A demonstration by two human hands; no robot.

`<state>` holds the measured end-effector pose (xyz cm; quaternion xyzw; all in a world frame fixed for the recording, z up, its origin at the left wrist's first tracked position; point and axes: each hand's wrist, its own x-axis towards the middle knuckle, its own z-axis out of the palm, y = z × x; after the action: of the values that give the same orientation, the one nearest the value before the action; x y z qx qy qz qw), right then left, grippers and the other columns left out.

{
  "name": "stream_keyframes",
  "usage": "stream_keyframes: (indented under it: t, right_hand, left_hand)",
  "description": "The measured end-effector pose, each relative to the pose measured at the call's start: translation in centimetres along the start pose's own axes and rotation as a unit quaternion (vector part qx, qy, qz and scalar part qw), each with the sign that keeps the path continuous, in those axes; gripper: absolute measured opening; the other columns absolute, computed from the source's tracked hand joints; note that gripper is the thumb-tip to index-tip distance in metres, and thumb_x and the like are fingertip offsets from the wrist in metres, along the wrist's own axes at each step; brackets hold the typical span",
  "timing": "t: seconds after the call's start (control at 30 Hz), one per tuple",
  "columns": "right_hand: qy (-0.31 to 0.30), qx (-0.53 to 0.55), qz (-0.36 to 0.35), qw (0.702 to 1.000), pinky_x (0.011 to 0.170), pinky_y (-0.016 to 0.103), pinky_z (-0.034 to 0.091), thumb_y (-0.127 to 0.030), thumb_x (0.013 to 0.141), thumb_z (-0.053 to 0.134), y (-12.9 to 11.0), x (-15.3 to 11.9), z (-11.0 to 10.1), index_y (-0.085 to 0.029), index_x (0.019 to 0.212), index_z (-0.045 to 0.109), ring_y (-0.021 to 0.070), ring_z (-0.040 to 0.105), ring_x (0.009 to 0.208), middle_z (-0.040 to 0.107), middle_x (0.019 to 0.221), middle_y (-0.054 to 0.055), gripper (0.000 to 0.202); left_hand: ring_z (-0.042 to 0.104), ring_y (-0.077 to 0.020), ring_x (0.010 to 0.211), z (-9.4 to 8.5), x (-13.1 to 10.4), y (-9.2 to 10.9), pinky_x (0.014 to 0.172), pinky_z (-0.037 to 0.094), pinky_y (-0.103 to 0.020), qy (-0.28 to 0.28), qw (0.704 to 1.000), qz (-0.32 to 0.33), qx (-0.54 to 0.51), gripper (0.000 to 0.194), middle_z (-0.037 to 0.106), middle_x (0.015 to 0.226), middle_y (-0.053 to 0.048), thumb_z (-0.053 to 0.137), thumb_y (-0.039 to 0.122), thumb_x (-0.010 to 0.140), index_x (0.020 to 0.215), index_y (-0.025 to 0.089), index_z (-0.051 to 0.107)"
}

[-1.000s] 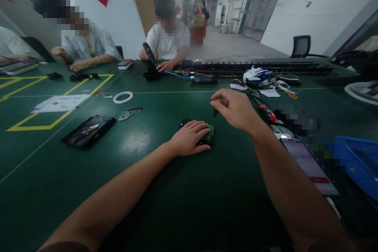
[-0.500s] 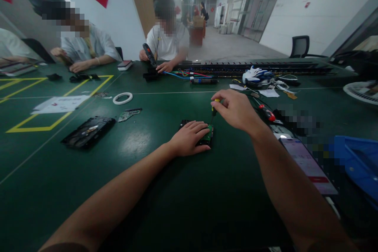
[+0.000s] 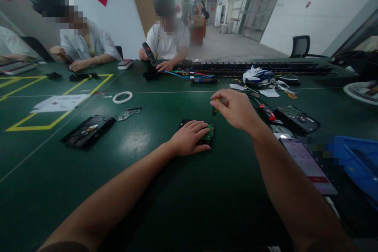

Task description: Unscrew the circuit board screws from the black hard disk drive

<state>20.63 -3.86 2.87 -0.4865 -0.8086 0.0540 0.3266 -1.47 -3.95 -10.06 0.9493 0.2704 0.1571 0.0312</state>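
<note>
A hard drive [image 3: 208, 138] lies on the green table, its green circuit board showing to the right of my fingers. My left hand [image 3: 190, 138] lies across the drive and holds it down, fingers over the top and thumb along the near edge; the palm hides much of it. My right hand [image 3: 232, 108] pinches a small screwdriver with a yellow and black handle [image 3: 215, 107]. The screwdriver stands nearly upright, its shaft pointing down at the drive's far right corner. I cannot make out whether the tip sits in a screw.
Left are a black drive casing [image 3: 88, 130], a loose circuit board [image 3: 129, 114] and a white tape roll [image 3: 122, 97]. Right are a red-black screwdriver [image 3: 267, 112], another hard drive [image 3: 297, 119], a phone [image 3: 308, 165] and a blue bin [image 3: 358, 165]. Co-workers sit across the table, one holding a power screwdriver [image 3: 149, 54].
Both hands stay almost where they were, with the right fingers shifting slightly around the screwdriver's handle. The hard drive has not moved.
</note>
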Motion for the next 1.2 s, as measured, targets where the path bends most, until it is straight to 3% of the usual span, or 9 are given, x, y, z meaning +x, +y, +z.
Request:
stream_keyframes:
  t: [0.13, 0.5, 0.7, 0.87, 1.03, 1.2]
  right_hand:
    - [0.009, 0.006, 0.037, 0.999, 0.070, 0.035, 0.044, -0.028, 0.095, 0.063, -0.23, -0.06, 0.04, -0.020, 0.103, 0.071, 0.0194, 0.061, 0.072, 0.074, 0.091, 0.007, 0.013]
    - [-0.003, 0.019, -0.001, 1.000, 0.076, 0.036, 0.046, -0.019, 0.094, 0.060, -0.16, -0.11, -0.07, -0.022, 0.102, 0.073, 0.0204, 0.063, 0.080, 0.073, 0.101, 0.007, 0.015]
    - [-0.002, 0.020, -0.008, 1.000, 0.075, 0.036, 0.044, -0.030, 0.098, 0.061, -0.31, 0.00, 0.22, -0.021, 0.090, 0.071, 0.0202, 0.062, 0.079, 0.074, 0.093, 0.005, 0.015]
    - [0.007, 0.005, 0.013, 1.000, 0.073, 0.035, 0.044, -0.027, 0.096, 0.063, -0.25, 0.01, 0.48, -0.020, 0.103, 0.071, 0.0201, 0.062, 0.077, 0.074, 0.096, 0.006, 0.012]
    - [0.029, -0.012, 0.043, 0.999, 0.073, 0.036, 0.045, -0.030, 0.091, 0.070, -0.21, 0.05, 0.64, -0.020, 0.093, 0.067, 0.0212, 0.061, 0.077, 0.071, 0.093, 0.008, 0.010]
    - [0.021, -0.008, 0.014, 1.000, 0.075, 0.037, 0.046, -0.030, 0.094, 0.068, -0.23, 0.04, 0.36, -0.021, 0.094, 0.069, 0.0216, 0.062, 0.080, 0.071, 0.094, 0.007, 0.009]
  left_hand:
    - [0.046, -0.0342, 0.149, -0.07, -0.02, 0.04, 0.126, 0.033, -0.055, -0.001, 1.000, -0.002, -0.002, 0.075, 0.052, 0.158, -0.015, 0.050, 0.071, 0.099, 0.154, 0.019, 0.047]
    - [0.045, -0.0344, 0.149, -0.05, -0.03, 0.04, 0.126, 0.033, -0.055, -0.004, 1.000, -0.003, -0.003, 0.074, 0.052, 0.158, -0.014, 0.049, 0.071, 0.100, 0.154, 0.020, 0.048]
    - [0.046, -0.0344, 0.149, -0.18, 0.01, 0.17, 0.126, 0.033, -0.055, -0.004, 1.000, -0.003, 0.000, 0.075, 0.052, 0.158, -0.015, 0.049, 0.070, 0.100, 0.153, 0.018, 0.048]
    - [0.046, -0.0350, 0.148, -0.13, -0.01, 0.14, 0.125, 0.034, -0.056, 0.002, 1.000, -0.001, -0.002, 0.075, 0.053, 0.157, -0.016, 0.051, 0.070, 0.099, 0.152, 0.018, 0.050]
    - [0.046, -0.0346, 0.149, -0.13, -0.02, 0.05, 0.125, 0.034, -0.056, -0.001, 1.000, 0.000, -0.006, 0.074, 0.052, 0.157, -0.016, 0.051, 0.070, 0.099, 0.153, 0.019, 0.049]
    - [0.046, -0.0346, 0.149, -0.10, 0.00, 0.02, 0.126, 0.033, -0.055, -0.002, 1.000, 0.000, 0.000, 0.075, 0.051, 0.158, -0.015, 0.049, 0.071, 0.100, 0.153, 0.018, 0.049]
